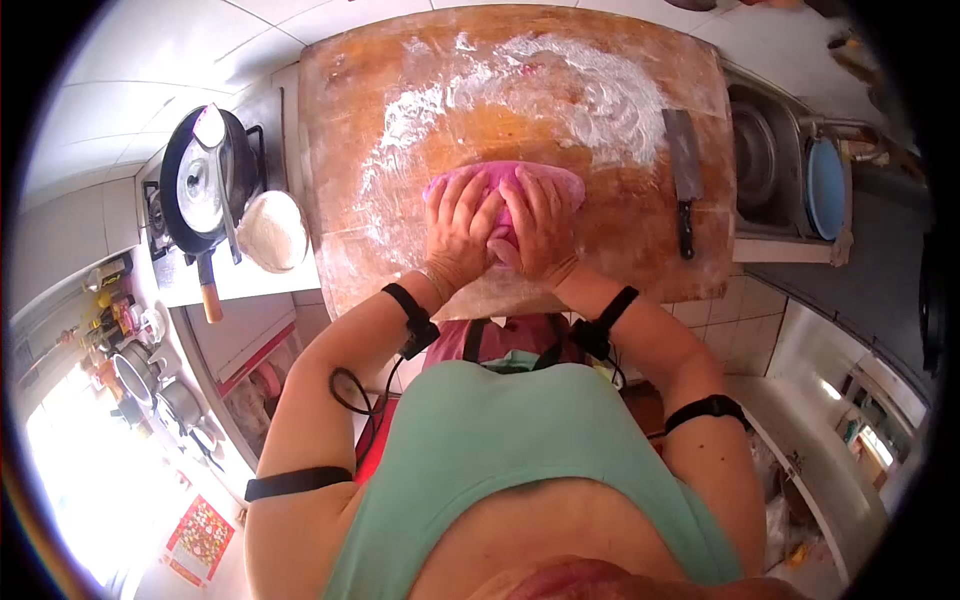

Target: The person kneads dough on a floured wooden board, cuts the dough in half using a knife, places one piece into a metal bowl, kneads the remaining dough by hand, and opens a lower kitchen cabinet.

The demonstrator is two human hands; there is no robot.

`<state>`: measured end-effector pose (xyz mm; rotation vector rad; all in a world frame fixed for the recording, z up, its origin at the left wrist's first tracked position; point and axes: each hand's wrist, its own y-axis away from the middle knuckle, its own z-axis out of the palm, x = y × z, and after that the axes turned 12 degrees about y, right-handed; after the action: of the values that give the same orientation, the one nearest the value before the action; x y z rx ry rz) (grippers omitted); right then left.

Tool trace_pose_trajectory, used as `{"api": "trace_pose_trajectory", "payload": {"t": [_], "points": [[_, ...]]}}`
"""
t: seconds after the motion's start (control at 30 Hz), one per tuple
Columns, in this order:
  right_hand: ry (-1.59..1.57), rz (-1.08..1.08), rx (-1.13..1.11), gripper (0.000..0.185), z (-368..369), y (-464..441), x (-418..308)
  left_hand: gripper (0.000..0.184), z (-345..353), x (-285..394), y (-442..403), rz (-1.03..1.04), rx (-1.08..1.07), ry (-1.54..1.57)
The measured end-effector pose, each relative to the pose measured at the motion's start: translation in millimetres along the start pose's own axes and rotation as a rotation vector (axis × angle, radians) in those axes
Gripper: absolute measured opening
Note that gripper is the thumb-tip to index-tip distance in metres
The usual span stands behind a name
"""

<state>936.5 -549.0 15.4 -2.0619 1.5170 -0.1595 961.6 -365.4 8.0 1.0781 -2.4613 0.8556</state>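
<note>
A lump of pink dough (562,183) lies on a floured wooden board (345,130). Both palms press on it side by side, thumbs close together at its near edge. My left hand (464,222) covers the dough's left part, with the fingers curled over the top. On the right part, my right hand (540,220) grips it in the same way. Much of the dough's near side is hidden under the hands. White flour (610,95) is spread in an arc across the far half of the board.
A cleaver (683,160) lies on the board's right side, handle toward me. Left of the board are a black wok (180,190) on a stove and a bowl of flour (273,232). To the right, a sink (752,150) holds a metal basin, with a blue basin (826,188) beside it.
</note>
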Motion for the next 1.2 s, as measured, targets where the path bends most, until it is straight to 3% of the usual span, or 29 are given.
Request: {"api": "trace_pose_trajectory", "payload": {"t": [0.1,0.17,0.23,0.27,0.37,0.47,0.53,0.57,0.63,0.7,0.77,0.8,0.97,1.1,1.13,1.2], "points": [[-0.028,0.062,-0.009,0.066,29.5,-35.5,19.0,0.05,15.7,-38.6,-40.7,-0.051,0.059,-0.043],[-0.025,0.095,-0.008,0.058,56.3,-67.8,40.2,0.037,19.6,-59.2,-77.0,-0.121,0.126,-0.074],[0.048,0.137,-0.033,0.046,81.1,-97.4,59.5,0.034,20.2,-82.1,-109.4,-0.308,0.001,-0.091],[0.06,0.236,-0.128,0.043,87.8,-113.9,63.0,0.035,21.2,-91.6,-125.3,-0.351,-0.008,-0.079],[0.001,0.327,-0.139,0.049,90.2,-134.6,67.2,0.05,20.3,-101.7,-152.5,-0.495,-0.083,-0.074],[0.132,0.206,-0.102,0.046,98.6,-101.0,64.9,0.057,19.5,-103.0,-139.9,-0.553,-0.083,0.046],[0.017,0.187,-0.126,0.043,38.3,-87.6,41.7,0.06,-7.7,-88.9,-127.7,-0.663,-0.18,0.371],[-0.097,0.164,-0.141,0.041,7.8,-78.0,29.4,0.053,-11.5,-73.1,-120.7,-0.658,-0.215,0.242],[-0.13,0.187,-0.188,0.04,-19.3,-53.4,18.7,0.041,-11.2,-31.3,-79.8,-0.345,-0.275,-0.014],[-0.161,0.207,-0.233,0.042,-34.3,-35.4,10.0,0.039,-5.3,-4.8,-38.3,-0.127,-0.084,0.083],[-0.067,0.014,-0.111,0.055,-27.7,-6.8,1.6,0.043,-7.6,11.2,-15.2,-0.055,0.006,0.083],[-0.065,0.039,-0.14,0.065,-18.5,10.3,-2.4,0.043,-7.9,14.1,-5.1,-0.031,0.021,0.099],[-0.068,0.047,-0.049,0.058,23.6,-30.8,20.9,0.045,10.5,-31.9,-38.3,-0.109,0.028,0.029],[0.047,0.198,-0.062,0.031,65.6,-84.2,53.5,0.032,25.3,-70.4,-98.8,-0.321,0.028,-0.078],[0.025,0.167,0.006,0.028,82.1,-100.3,67.4,0.03,37.9,-88.7,-109.1,-0.283,0.099,-0.061],[0.004,0.143,0.064,0.032,93.9,-102.5,70.7,0.06,25.5,-85.7,-134.6,-0.522,-0.084,0.001]]}}
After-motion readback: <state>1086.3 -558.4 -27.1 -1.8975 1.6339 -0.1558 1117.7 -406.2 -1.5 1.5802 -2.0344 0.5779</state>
